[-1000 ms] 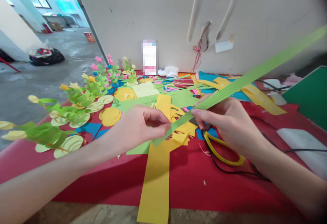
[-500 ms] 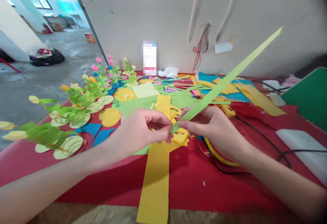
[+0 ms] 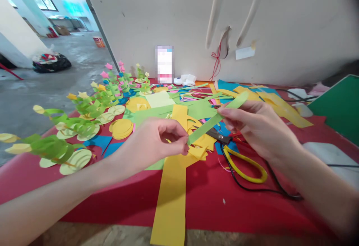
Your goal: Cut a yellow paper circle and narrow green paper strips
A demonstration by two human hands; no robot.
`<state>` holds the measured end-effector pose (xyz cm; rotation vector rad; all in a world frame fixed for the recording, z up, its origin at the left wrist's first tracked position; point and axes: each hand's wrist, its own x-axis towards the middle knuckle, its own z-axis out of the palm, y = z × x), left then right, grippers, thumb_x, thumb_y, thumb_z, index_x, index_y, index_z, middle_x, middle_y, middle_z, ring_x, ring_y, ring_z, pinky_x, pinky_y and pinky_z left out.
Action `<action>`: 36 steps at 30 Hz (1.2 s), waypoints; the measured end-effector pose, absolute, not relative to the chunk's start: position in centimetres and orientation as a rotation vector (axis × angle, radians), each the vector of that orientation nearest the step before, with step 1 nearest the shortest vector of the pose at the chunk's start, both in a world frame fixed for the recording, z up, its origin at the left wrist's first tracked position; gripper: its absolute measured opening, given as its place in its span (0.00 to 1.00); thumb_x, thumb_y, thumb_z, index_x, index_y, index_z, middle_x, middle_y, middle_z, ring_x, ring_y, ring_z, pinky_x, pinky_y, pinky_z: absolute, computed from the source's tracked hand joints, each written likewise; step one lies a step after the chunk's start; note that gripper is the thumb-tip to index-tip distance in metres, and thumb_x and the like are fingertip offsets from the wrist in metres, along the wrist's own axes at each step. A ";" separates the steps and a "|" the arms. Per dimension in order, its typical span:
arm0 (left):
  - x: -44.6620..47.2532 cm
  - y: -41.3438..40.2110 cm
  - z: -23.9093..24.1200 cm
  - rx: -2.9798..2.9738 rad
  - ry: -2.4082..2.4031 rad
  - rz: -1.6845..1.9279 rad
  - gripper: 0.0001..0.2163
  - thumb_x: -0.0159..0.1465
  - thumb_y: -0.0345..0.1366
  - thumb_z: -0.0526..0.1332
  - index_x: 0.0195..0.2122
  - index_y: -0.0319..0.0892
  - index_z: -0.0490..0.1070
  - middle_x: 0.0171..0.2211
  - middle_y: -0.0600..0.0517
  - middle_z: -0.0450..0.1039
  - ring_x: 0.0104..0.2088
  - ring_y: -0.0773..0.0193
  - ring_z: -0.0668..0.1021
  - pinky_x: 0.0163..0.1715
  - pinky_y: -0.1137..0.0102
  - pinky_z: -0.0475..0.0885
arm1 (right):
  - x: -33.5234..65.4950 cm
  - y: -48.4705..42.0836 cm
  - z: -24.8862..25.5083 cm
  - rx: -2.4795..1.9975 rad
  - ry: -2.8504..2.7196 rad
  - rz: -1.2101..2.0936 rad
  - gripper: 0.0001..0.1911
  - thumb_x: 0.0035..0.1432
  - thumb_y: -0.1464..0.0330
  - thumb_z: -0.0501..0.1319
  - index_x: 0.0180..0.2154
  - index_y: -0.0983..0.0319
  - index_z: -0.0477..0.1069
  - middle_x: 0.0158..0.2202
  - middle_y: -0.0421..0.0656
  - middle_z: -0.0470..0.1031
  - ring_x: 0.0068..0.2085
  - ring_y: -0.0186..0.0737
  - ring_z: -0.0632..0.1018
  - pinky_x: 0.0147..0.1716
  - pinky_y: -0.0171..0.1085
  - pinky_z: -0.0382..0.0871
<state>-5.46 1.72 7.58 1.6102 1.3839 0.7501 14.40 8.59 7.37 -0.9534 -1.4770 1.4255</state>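
A light green paper strip [image 3: 206, 127] is stretched slantwise between my two hands above the table. My left hand [image 3: 165, 137] pinches its lower end between thumb and fingers. Farther up, my right hand [image 3: 246, 118] is closed on the strip, whose short free end shows past the fingers. Beneath the hands lie yellow paper scraps [image 3: 200, 146] and scissors with yellow handles [image 3: 246, 165], their dark blades pointing left. A long yellow paper band [image 3: 171, 197] runs from under the strip to the table's front edge.
Curled green paper plants [image 3: 53, 145] with star tops line the left side. Yellow paper discs [image 3: 122, 129] sit beside them. A phone-like screen [image 3: 165, 64] leans on the back wall. Black cable [image 3: 252, 189] loops at right, near a green board [image 3: 339, 107].
My right hand has slid up and right along the strip, away from my left hand. The scissors, previously mostly covered by that hand, are now visible. My left hand stays put.
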 end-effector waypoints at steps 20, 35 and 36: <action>-5.5 2.4 7.1 1.743 1.384 0.648 0.08 0.59 0.39 0.55 0.36 0.44 0.71 0.37 0.55 0.75 0.37 0.65 0.76 0.37 0.75 0.70 | 16.8 11.3 8.9 -1.004 -1.205 1.188 0.05 0.42 0.70 0.67 0.20 0.59 0.72 0.22 0.38 0.66 0.20 0.26 0.67 0.15 0.30 0.60; -4.7 2.0 5.5 1.867 1.400 0.794 0.15 0.61 0.37 0.54 0.49 0.43 0.65 0.47 0.52 0.70 0.38 0.67 0.76 0.33 0.78 0.72 | 13.7 9.6 6.2 -1.003 -1.241 1.482 0.07 0.43 0.68 0.66 0.27 0.64 0.72 0.23 0.39 0.68 0.20 0.27 0.69 0.13 0.26 0.61; -4.7 2.0 5.5 1.852 1.396 0.797 0.14 0.61 0.37 0.53 0.48 0.43 0.66 0.46 0.52 0.71 0.36 0.67 0.76 0.31 0.78 0.72 | 13.8 9.7 6.2 -1.002 -1.260 1.475 0.07 0.44 0.67 0.65 0.27 0.64 0.72 0.24 0.39 0.68 0.20 0.27 0.69 0.13 0.26 0.62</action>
